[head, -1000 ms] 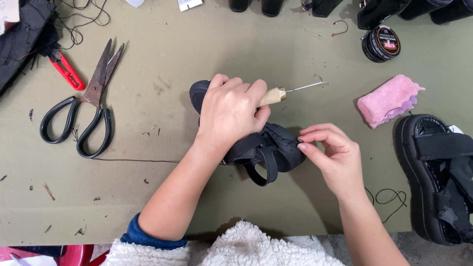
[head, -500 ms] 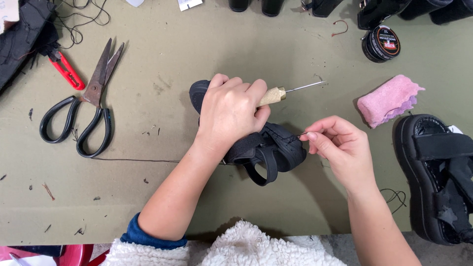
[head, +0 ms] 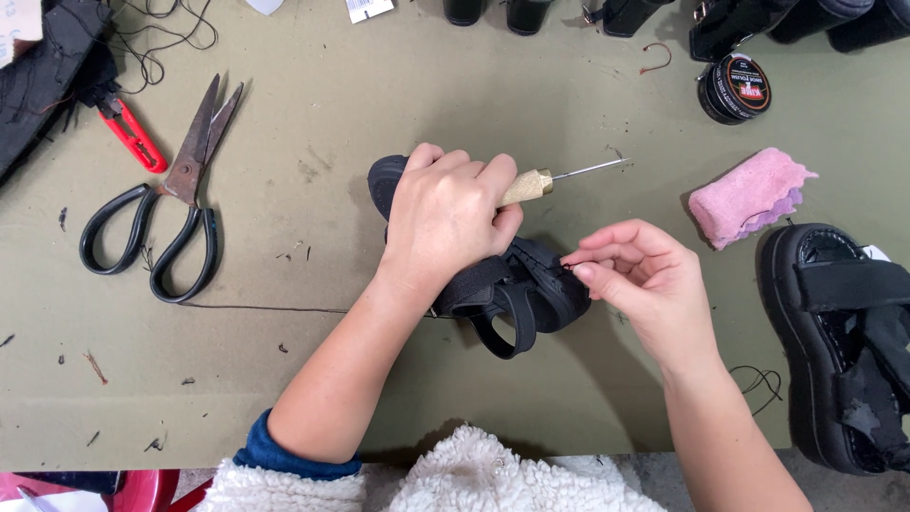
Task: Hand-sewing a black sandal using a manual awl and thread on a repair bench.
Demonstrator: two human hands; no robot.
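Note:
My left hand (head: 453, 218) presses down on a small black sandal (head: 531, 289) lying on the olive table, and also grips a wooden-handled awl (head: 550, 180) whose metal point sticks out to the right. My right hand (head: 645, 280) pinches a fine dark thread at the sandal's right edge between thumb and forefinger. The sandal's straps loop out below my left hand; most of its sole is hidden under that hand.
Large black-handled scissors (head: 171, 213) and a red-handled cutter (head: 133, 137) lie at left. A pink sponge (head: 749, 194) and a round polish tin (head: 735, 90) sit at right. A second black sandal (head: 844, 341) rests at the right edge. Dark footwear lines the far edge.
My right hand has slid slightly up and left along the sandal's edge, keeping its pinch on the thread. The left hand has stayed put.

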